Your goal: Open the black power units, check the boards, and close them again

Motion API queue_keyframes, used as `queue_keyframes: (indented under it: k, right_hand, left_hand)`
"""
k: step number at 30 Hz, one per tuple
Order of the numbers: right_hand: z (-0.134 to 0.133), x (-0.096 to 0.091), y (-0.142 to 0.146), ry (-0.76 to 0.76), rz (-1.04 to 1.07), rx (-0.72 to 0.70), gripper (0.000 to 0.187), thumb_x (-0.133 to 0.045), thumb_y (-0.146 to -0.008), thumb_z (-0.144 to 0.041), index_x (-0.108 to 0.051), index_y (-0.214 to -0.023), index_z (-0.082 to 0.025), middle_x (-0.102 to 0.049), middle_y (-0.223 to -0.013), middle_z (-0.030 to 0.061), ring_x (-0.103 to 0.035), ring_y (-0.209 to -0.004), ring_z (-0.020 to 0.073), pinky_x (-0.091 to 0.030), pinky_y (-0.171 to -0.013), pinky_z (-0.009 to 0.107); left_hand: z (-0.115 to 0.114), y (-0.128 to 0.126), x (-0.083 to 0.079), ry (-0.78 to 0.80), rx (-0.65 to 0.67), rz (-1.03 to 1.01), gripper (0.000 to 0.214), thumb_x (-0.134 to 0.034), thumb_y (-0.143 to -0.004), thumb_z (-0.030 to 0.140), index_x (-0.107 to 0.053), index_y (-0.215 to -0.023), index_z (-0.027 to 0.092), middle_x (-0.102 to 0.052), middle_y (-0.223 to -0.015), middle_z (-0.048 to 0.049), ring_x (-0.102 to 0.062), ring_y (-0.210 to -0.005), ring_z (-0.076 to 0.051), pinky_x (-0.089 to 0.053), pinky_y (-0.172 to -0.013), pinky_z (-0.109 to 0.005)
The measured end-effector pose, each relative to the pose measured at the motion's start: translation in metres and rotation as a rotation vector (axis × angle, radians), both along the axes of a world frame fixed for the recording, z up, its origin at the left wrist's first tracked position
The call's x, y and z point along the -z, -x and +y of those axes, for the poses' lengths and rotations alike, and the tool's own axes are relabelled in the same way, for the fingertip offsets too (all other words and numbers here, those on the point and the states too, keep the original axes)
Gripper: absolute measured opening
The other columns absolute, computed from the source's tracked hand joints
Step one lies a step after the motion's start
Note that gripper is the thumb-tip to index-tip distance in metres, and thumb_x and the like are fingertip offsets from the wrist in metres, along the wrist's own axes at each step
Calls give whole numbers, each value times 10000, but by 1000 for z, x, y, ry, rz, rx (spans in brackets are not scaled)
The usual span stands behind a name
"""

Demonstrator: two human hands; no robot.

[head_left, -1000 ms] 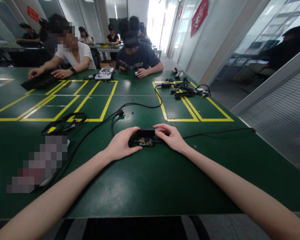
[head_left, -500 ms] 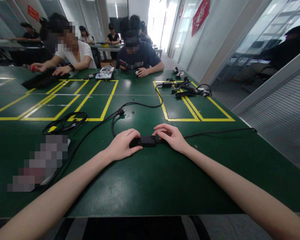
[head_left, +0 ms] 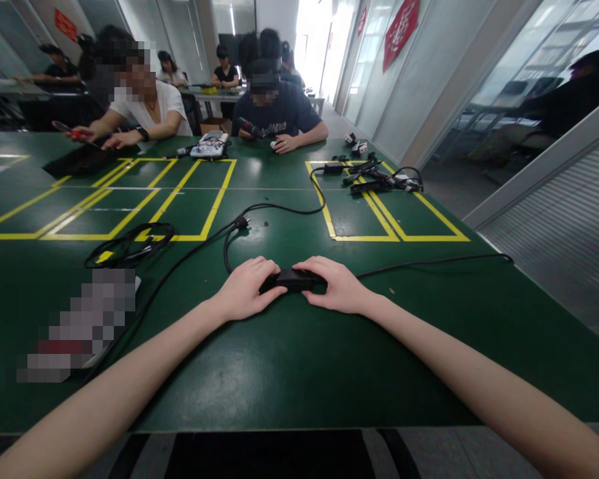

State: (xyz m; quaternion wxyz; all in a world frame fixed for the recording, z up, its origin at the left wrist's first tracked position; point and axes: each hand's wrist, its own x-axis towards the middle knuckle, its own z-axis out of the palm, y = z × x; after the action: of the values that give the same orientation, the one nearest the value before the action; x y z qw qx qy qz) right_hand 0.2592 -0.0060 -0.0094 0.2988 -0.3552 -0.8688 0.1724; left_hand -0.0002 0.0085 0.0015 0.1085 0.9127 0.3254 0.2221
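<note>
A black power adapter lies flat on the green table in front of me. My left hand grips its left end, thumb at the near side and fingers over the far side. Around its right end, my right hand is closed the same way. From under the right hand a black cable runs off to the right edge of the table. Behind my left hand, another black cable loops up to a plug lying on the table.
A coiled black cable and a blurred-out flat object lie to the left. Yellow tape marks rectangles farther off. Several dark parts and a second adapter lie at the back right. Two people sit across the table.
My right hand has come down and left from just beside the adapter and closed around its right end. My left hand has stayed in place.
</note>
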Motion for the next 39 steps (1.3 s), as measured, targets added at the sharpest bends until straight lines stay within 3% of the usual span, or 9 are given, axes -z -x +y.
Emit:
queue_keyframes:
  k: [4,9,14,28,39]
  right_hand:
    - [0,3,0,-53,-86,-5,479,-659,-775,-137,-656,-1250,-204,-721,-1117,103,-678,-1009,265,-560,-897,404]
    - [0,4,-1,-87,-97,-32,441,-619,-835,-128,-646,-1269,-201,-724,-1131,113,-683,-1017,265,-568,-889,404]
    - [1,5,-1,-84,-116,-47,375,-591,-903,-153,-644,-1271,-205,-730,-1123,115,-692,-1011,261,-571,-891,397]
    - [1,3,0,-80,-132,-70,286,-573,-974,-241,-643,-1244,-176,-741,-1088,124,-705,-976,258,-563,-869,388]
    - [-3,0,1,-156,-194,-78,305,-577,-1029,-404,-635,-1204,-162,-742,-1013,112,-706,-906,243,-543,-801,351]
  left_hand:
    - [-5,-3,-2,47,-16,-21,266,-609,-955,446,-600,-1074,209,-690,-940,-50,-669,-865,-235,-558,-818,-379]
    - [-8,-8,3,45,-45,-22,411,-708,-879,409,-581,-1216,211,-715,-1063,-75,-701,-945,-258,-570,-873,-400]
    - [-7,-11,6,-26,-21,103,257,-609,-963,329,-626,-1184,199,-723,-1035,-86,-703,-958,-267,-557,-877,-400]
    - [-6,-11,0,-106,6,160,302,-538,-1012,388,-674,-1168,168,-743,-939,-91,-706,-854,-249,-498,-794,-368]
    - [-9,-11,0,-100,32,141,281,-599,-989,399,-686,-1122,167,-758,-929,-71,-702,-825,-226,-471,-763,-347]
